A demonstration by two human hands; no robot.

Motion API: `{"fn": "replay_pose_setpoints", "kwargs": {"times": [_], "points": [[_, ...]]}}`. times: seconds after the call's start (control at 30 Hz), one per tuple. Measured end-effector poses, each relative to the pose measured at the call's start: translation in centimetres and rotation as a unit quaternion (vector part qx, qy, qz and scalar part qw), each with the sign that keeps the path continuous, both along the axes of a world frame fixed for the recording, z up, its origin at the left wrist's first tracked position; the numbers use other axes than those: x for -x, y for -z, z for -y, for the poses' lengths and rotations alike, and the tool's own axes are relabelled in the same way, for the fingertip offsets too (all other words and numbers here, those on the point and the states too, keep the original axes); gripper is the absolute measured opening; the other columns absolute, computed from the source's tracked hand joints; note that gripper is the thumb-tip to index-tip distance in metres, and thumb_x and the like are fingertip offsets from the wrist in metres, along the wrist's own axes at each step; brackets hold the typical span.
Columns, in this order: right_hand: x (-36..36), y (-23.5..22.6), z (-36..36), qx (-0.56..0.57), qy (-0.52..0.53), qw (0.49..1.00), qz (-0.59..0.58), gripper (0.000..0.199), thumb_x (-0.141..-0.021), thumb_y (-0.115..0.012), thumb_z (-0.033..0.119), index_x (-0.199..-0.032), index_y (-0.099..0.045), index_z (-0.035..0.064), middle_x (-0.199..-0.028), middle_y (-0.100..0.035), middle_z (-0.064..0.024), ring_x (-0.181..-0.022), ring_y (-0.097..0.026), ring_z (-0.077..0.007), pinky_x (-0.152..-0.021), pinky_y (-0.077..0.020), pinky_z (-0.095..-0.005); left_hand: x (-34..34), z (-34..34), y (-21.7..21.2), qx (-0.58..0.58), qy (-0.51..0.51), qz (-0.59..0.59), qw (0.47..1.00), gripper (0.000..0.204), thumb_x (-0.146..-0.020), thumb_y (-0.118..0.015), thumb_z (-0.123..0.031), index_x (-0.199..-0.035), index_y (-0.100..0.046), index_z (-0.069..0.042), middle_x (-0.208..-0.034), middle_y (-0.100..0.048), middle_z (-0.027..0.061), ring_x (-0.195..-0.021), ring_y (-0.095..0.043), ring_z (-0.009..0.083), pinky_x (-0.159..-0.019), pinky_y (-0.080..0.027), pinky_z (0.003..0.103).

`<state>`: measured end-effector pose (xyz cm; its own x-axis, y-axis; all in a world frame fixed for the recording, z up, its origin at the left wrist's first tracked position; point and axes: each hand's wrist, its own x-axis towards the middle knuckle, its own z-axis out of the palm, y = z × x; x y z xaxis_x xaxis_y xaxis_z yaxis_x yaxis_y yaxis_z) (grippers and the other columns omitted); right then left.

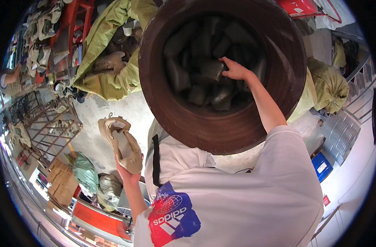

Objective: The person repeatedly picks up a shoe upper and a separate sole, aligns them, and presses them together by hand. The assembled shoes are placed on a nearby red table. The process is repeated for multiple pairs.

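Note:
My left hand (128, 172) grips a beige shoe (128, 150) by its lower end, held out to the left of my body with its opening facing up. Deep inside a large brown drum (171, 129), my right hand (235, 69) has its thumb and fingers around the end of a dark, smooth block (211, 69) that looks like a shoe last. Several similar dark blocks (177, 76) lie heaped around it at the bottom of the drum. Shadow hides much of their shape.
A yellow-green woven sack (107, 88) with beige shoe pieces stands open left of the drum. Tied sacks (330, 86), a metal drum (340, 133) and a blue container (321, 166) are at right. Metal racks (52, 123) and cardboard boxes (61, 181) stand at left. Another person's arm (11, 76) shows at far left.

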<state>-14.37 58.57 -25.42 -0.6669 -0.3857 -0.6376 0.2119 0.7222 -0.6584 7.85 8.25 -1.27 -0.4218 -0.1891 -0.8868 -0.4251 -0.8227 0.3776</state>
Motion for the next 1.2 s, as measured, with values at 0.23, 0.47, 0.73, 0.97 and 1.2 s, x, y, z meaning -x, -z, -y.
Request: {"fn": "replay_pose_setpoints", "kwargs": {"times": [0.23,0.47,0.73,0.97,1.2], "points": [[1.2,-0.1,2.5,-0.097,-0.096,0.990,-0.019,0.114,-0.064,-0.088,0.049,-0.153,-0.034,0.0043,-0.147,-0.045,-0.0263,-0.135,-0.048,-0.0413,-0.110,-0.0434,-0.0440,-1.6,0.6,-0.1,-0.018,-0.001,-0.030,0.999,0.059,-0.102,-0.049,-0.055,-0.146,-0.047,-0.014,-0.135,-0.060,0.0077,-0.114,-0.065,0.0304,-0.093,-0.056,0.049],[-0.8,-1.2,8.4,-0.250,-0.117,0.951,-0.140,0.109,-0.064,-0.085,0.056,-0.153,-0.041,0.0103,-0.140,-0.046,-0.0265,-0.124,-0.050,-0.0456,-0.104,-0.0473,-0.0498,-2.5,2.0,1.4,0.009,-0.003,-0.033,0.999,0.063,-0.103,-0.051,-0.053,-0.151,-0.042,-0.013,-0.142,-0.055,0.0092,-0.126,-0.058,0.0293,-0.103,-0.051,0.047],[-3.6,-4.2,9.2,-0.241,0.025,0.959,-0.149,0.104,-0.065,-0.084,0.054,-0.152,-0.044,0.0130,-0.139,-0.047,-0.0269,-0.125,-0.052,-0.0434,-0.102,-0.0497,-0.0495,-1.7,3.5,1.4,0.045,0.071,-0.070,0.994,0.069,-0.101,-0.053,-0.057,-0.153,-0.040,-0.014,-0.146,-0.052,0.0082,-0.130,-0.054,0.0288,-0.107,-0.048,0.048],[0.0,-4.1,-2.3,-0.036,0.279,0.956,0.084,0.090,-0.075,-0.079,0.051,-0.142,-0.054,-0.0034,-0.145,-0.056,-0.0209,-0.126,-0.059,-0.0335,-0.106,-0.0464,-0.0388,-2.2,4.9,0.1,0.228,0.181,-0.084,0.953,0.075,-0.091,-0.074,-0.046,-0.146,-0.045,-0.004,-0.133,-0.059,0.0089,-0.122,-0.059,0.0228,-0.105,-0.046,0.039],[5.1,-1.6,4.9,-0.284,0.068,0.873,-0.391,0.058,-0.082,-0.076,0.033,-0.130,-0.063,0.0039,-0.121,-0.065,-0.0211,-0.111,-0.061,-0.0401,-0.095,-0.0497,-0.0532,-0.3,1.9,-1.6,0.414,0.208,-0.029,0.886,0.072,-0.089,-0.078,-0.033,-0.144,-0.045,-0.001,-0.129,-0.060,0.0114,-0.116,-0.058,0.0212,-0.100,-0.045,0.035]]}}
